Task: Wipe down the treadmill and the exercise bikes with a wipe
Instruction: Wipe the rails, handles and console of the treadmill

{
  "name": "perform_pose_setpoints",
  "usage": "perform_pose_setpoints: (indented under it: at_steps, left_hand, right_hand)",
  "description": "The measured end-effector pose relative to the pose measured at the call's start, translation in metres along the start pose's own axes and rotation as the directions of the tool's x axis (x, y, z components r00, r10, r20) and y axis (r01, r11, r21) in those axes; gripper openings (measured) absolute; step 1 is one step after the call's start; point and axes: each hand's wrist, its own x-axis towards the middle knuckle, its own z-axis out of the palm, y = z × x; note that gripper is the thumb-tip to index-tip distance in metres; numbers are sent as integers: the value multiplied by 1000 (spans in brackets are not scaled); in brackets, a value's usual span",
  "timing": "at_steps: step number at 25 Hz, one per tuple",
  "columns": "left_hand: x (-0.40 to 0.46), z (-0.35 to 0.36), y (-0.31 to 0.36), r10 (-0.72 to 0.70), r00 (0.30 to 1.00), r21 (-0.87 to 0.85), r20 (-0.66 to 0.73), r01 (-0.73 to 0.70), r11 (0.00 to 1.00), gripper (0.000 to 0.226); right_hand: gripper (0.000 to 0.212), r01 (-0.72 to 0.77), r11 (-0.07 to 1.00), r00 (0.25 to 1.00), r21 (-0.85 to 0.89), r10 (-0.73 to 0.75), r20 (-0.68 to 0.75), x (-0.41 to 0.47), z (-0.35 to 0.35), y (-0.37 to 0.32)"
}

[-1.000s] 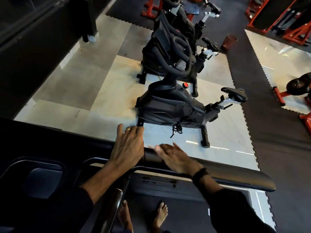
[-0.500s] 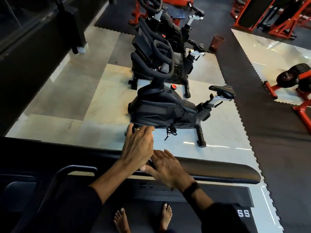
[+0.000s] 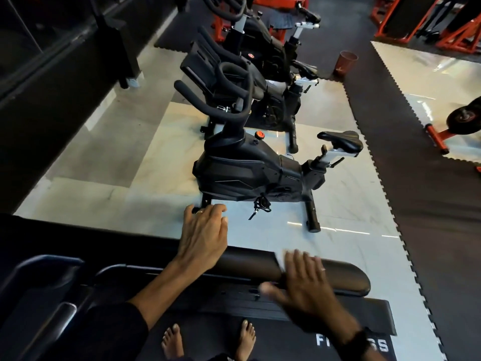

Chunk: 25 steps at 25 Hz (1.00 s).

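Head view looks down over a black padded treadmill handrail that runs across the lower part of the frame. The right hand lies flat on this rail with fingers straight and spread, thumb out toward the person, pressing a pale wipe of which only a blurred corner shows beyond the fingertips. The left hand rests on the same rail further along toward the console end, fingers extended and relaxed, holding nothing, a ring on one finger. Below the rail, two bare feet stand on the dark treadmill deck. Beyond the rail, on the glossy pale tiled floor, the nearest black exercise bike stands well apart from the hands, with two more behind it.
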Motion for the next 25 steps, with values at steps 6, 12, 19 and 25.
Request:
perform_pose_setpoints:
  at_steps: [6, 12, 19, 25]
  left_hand:
    - [-1, 21, 29, -37, 999, 40, 27, 36, 999, 43]
    - [-16, 28, 34, -53, 998, 125, 30, 49, 991, 41]
    - [-16, 30, 33, -15, 999, 139, 43, 9, 990, 41]
    - [-16, 30, 33, 22, 996, 163, 81, -35, 986, 43]
  right_hand:
    - [110, 391, 867, 916, 308, -399, -40, 39, -25, -46]
    - [93, 76, 902, 954, 425, -190, 233, 42, -20, 81]
    - [133, -42, 978, 999, 203, 47, -21, -32, 16, 96]
    - [110, 198, 968, 972, 153, -174, -159, -7, 7, 1]
